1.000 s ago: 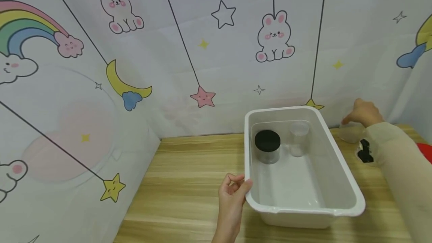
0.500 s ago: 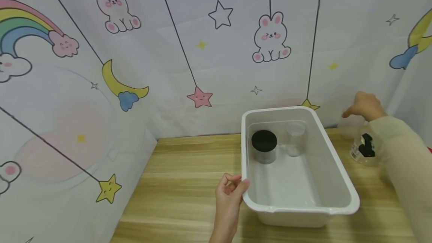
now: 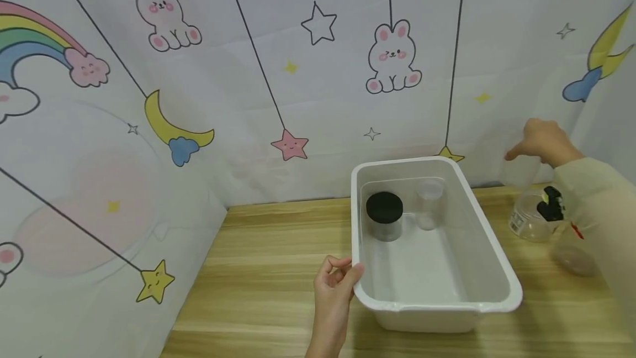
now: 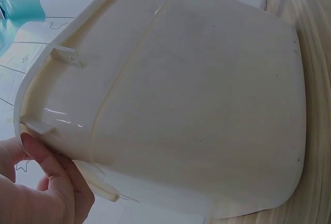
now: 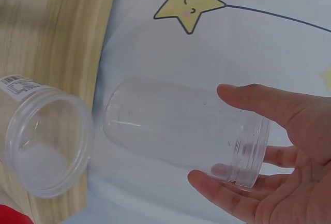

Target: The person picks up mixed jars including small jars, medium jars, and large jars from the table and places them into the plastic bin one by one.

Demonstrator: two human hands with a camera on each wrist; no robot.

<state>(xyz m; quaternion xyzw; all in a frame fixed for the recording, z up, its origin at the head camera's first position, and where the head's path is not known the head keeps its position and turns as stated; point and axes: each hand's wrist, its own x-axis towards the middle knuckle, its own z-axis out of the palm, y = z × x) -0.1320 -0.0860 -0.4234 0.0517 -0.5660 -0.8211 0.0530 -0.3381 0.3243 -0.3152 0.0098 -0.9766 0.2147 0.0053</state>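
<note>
My left hand (image 3: 334, 286) pinches the left rim of a white plastic tub (image 3: 449, 308) with thumb and fingers; the left wrist view shows these fingers under the tub's rim. My right hand (image 3: 544, 140) grips a clear, lidless jar (image 5: 160, 123) around its mouth end, raised over the back edge of the table to the right of the tub. Inside the tub, toward the back, stand a clear jar with a black lid (image 3: 385, 207) and a tall clear container (image 3: 428, 211).
Below my right hand, an open clear jar with a barcode label (image 5: 49, 141) stands on the wooden table (image 3: 278, 247). Another clear jar (image 3: 573, 258) is partly behind my right sleeve. A patterned cloth (image 3: 338, 98) hangs behind the table.
My right hand has lifted the clear jar up off the back right of the table. The labelled jar has come into fuller view. My left hand stays on the tub's rim.
</note>
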